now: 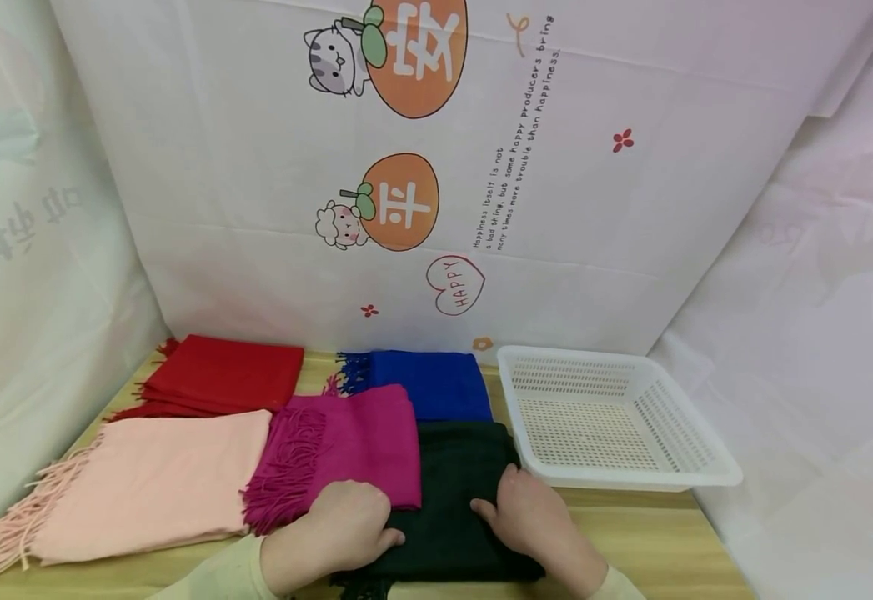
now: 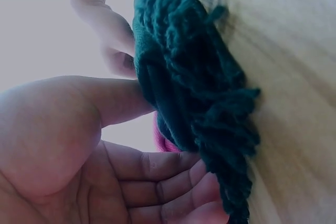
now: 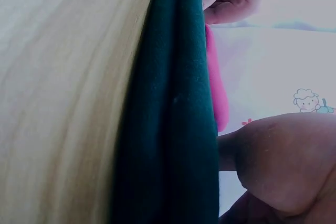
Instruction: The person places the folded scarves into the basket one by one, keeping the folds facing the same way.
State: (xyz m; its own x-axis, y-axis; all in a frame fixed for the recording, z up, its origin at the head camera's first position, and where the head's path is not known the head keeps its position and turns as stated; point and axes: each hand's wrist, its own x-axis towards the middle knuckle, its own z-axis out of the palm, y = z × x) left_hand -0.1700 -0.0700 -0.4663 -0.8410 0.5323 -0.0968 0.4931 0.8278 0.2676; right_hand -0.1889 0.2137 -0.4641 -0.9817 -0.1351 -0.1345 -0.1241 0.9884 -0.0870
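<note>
A folded dark green scarf lies at the table's front, its fringe hanging at the left side. My left hand grips its left end, thumb on top and fingers curled round the fringed side in the left wrist view. At the right edge, my right hand holds the same scarf, the thumb lying on the upper face; its fingertips are hidden. A folded magenta scarf with a fringe overlaps the green one's left part, right by the left hand.
A pale pink fringed scarf lies at the left, with a red scarf behind it. A folded blue scarf is at the back. The white plastic basket stands at the right. A printed white cloth hangs behind the wooden table.
</note>
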